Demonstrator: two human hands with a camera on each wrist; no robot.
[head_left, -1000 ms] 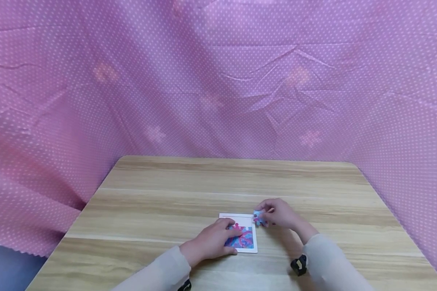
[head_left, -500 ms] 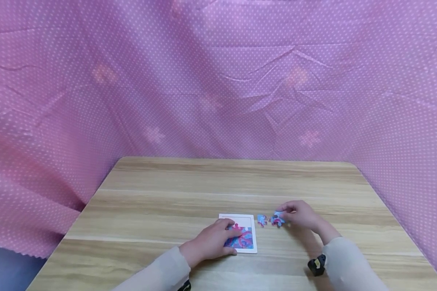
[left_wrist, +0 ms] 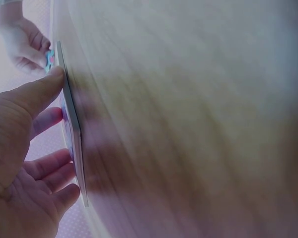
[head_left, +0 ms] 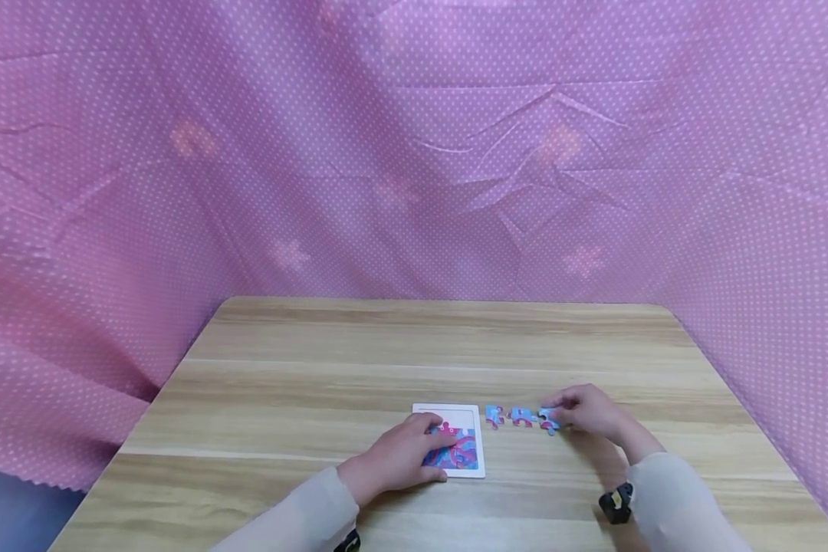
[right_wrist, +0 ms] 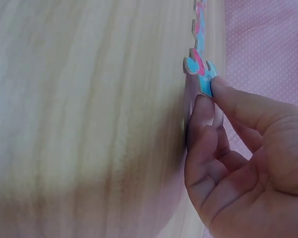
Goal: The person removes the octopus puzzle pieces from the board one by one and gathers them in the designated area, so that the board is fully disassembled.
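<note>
In the head view, my left hand (head_left: pixel 400 451) rests on a white-framed puzzle board (head_left: pixel 481 460). Its thumb lies at the near edge and its fingers lie over the picture. Pink, blue and purple pieces fill the lower part of the board; the upper part shows bare white. My right hand (head_left: pixel 589 412) pinches a blue and pink puzzle piece (right_wrist: pixel 204 82) between thumb and index finger, at or just above the table. Left of it lie a middle puzzle piece (head_left: pixel 521 415) and another puzzle piece (head_left: pixel 494 415) beside the board, in a row.
All this is on a wood-grain table (head_left: pixel 303 345) with rounded far corners. Pink dotted cloth (head_left: pixel 414 153) hangs behind and at both sides. A black device (head_left: pixel 616 503) is on the right wrist.
My right hand has moved right, away from the board. Puzzle pieces that were in or under its fingers now lie in a spaced row. My left hand has stayed on the board.
</note>
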